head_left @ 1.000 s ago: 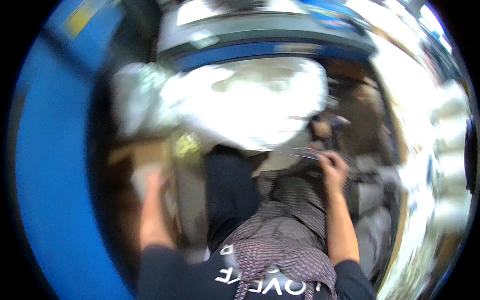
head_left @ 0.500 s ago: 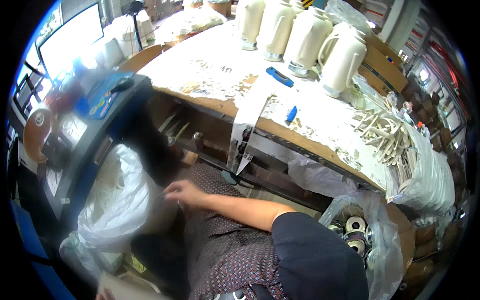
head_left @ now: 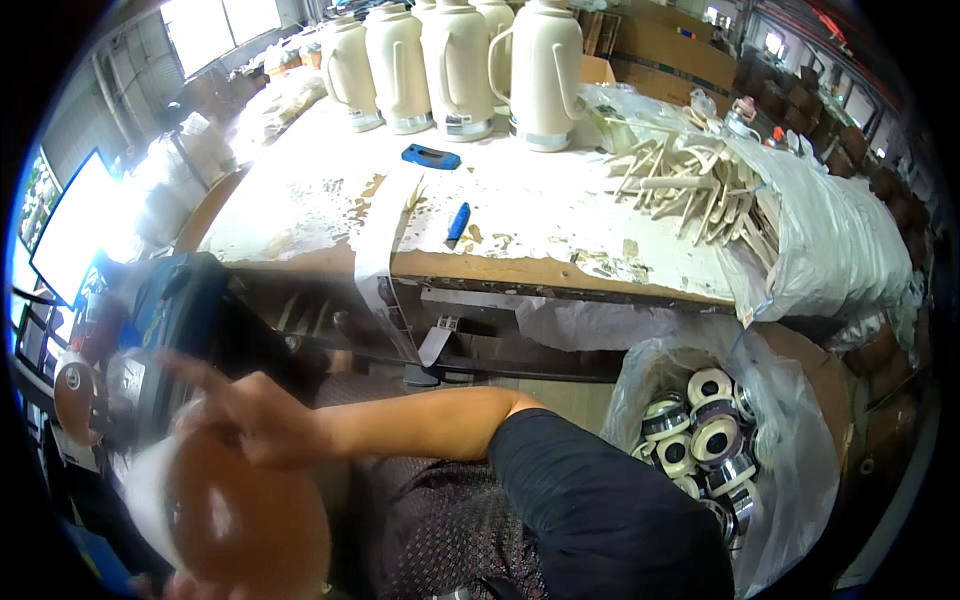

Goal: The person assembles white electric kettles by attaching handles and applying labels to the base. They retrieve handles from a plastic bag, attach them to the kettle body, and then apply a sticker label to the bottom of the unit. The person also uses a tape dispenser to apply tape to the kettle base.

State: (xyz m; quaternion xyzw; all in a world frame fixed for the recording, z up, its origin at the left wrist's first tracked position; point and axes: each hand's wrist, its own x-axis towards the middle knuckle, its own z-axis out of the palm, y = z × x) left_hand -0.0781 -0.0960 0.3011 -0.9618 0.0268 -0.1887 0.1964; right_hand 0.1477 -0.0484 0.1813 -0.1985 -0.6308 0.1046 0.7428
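Within 0.5 s the pale shell [head_left: 250, 520] has come up at lower left, between your right hand [head_left: 265, 418] above and left hand [head_left: 197, 586] below, making this 2-handed work, though blur hides whether either grip is clamped.

Jugs [head_left: 545, 80] stand on the table [head_left: 300, 200], along its far side. Behind them, to the right, is a carton [head_left: 660, 45]. Before the jugs lies a tool [head_left: 431, 157], and a second tool [head_left: 459, 221] lies nearer to the front edge. At the right end, handles [head_left: 690, 183] come out of a bag [head_left: 835, 225]. Lower, before this end, caps [head_left: 716, 440] are in a sack [head_left: 795, 490]. At the left, before the table, a piece [head_left: 250, 515] is in the left hand [head_left: 200, 587], just below the right hand [head_left: 265, 418].
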